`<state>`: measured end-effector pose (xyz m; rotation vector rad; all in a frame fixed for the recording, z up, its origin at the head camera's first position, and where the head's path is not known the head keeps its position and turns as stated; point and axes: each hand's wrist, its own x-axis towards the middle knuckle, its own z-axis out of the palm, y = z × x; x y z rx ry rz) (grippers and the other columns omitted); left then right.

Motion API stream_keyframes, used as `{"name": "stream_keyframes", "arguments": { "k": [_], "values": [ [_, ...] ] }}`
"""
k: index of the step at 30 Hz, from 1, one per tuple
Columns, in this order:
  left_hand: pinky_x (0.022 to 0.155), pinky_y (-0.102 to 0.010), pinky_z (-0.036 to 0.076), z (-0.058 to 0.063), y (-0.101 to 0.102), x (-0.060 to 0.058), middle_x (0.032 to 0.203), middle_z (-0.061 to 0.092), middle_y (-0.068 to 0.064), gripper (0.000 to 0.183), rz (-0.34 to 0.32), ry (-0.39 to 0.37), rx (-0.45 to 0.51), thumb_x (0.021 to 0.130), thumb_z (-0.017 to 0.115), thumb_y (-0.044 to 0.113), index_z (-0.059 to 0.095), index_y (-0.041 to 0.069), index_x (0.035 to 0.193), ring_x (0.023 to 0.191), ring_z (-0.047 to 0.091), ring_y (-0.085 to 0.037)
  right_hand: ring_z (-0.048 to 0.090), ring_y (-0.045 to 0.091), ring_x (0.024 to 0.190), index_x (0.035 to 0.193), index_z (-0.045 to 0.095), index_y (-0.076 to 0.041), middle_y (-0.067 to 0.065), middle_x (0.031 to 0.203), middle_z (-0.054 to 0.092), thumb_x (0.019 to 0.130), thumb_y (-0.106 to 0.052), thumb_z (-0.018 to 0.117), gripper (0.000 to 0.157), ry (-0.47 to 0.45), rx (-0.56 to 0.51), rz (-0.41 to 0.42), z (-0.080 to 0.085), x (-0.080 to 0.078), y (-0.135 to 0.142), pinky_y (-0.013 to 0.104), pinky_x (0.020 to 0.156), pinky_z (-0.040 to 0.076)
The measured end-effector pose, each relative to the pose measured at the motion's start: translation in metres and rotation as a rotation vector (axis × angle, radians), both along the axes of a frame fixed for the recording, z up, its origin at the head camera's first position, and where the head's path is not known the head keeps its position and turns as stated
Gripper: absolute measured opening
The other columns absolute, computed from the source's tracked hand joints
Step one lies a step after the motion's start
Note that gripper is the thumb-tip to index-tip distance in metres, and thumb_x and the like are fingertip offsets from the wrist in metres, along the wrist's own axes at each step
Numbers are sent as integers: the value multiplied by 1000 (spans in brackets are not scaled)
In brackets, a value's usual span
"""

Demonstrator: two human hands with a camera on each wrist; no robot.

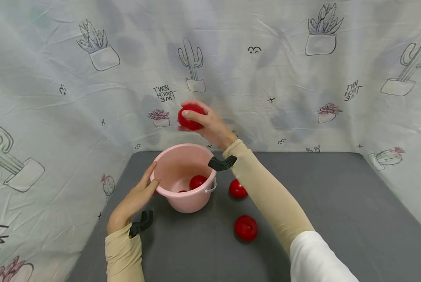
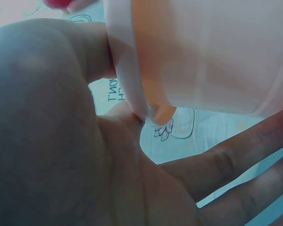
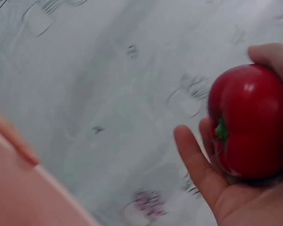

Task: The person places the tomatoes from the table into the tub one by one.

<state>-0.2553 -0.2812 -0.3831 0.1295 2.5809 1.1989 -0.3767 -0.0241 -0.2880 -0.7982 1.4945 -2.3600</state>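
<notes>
My right hand (image 1: 210, 123) holds a red bell pepper (image 1: 191, 117) up above the far side of a pink bucket (image 1: 186, 203). In the right wrist view, the bell pepper (image 3: 254, 122) shows its lobes and green stem end, with thumb and fingers around it. At the bucket's left side, my left hand (image 1: 138, 197) grips the rim. Close up, the left wrist view shows the bucket wall (image 2: 212, 56) and fingers spread along its outside. Inside the bucket lies another red pepper (image 1: 198, 181), and a sliver of one more shows beside it, mostly hidden by the rim.
Two red peppers sit on the dark grey table (image 1: 337, 203): one pepper (image 1: 237, 189) beside the right forearm and another pepper (image 1: 245, 228) nearer me. A bit of red peeks out under my left hand. A cactus-printed cloth (image 1: 231, 70) hangs behind the table. The bucket's handle (image 1: 212, 187) hangs at its right.
</notes>
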Motion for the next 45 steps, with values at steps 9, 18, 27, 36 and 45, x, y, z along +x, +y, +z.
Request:
{"name": "stream_keyframes", "arguments": {
  "k": [9,18,27,36,45],
  "values": [
    [112,-71,33,-2,1,2,161,37,-19,73,27,-38,6,103,38,63,-5,47,160,137,53,-39,66,22,105,130,58,-13,7,123,61,98,-17,63,33,-76,208,68,-44,-14,-34,50,108,49],
    [112,-69,35,2,4,-6,167,25,-13,70,37,-44,20,104,39,59,-2,50,159,140,49,-39,59,23,116,130,61,-20,4,129,62,91,-34,72,43,65,586,87,-66,-20,-30,36,94,56],
    [114,-72,29,2,1,-9,171,15,-10,65,36,-19,16,106,36,54,-2,50,159,148,38,-43,58,22,117,121,65,-20,1,121,66,84,-37,78,43,132,780,268,-77,-22,-35,37,95,55],
    [115,-73,25,-1,0,-4,171,12,-9,64,43,-20,13,107,36,54,-1,51,159,151,32,-43,60,17,86,109,65,-9,2,89,64,84,-32,78,37,128,929,459,-85,-18,-39,31,73,54],
    [115,-72,25,0,3,-4,170,16,-10,65,58,-18,2,105,35,59,0,51,159,150,34,-43,59,21,108,129,56,-4,7,116,63,82,-18,78,54,-51,915,425,-85,-14,-37,59,104,50]
  ]
}}
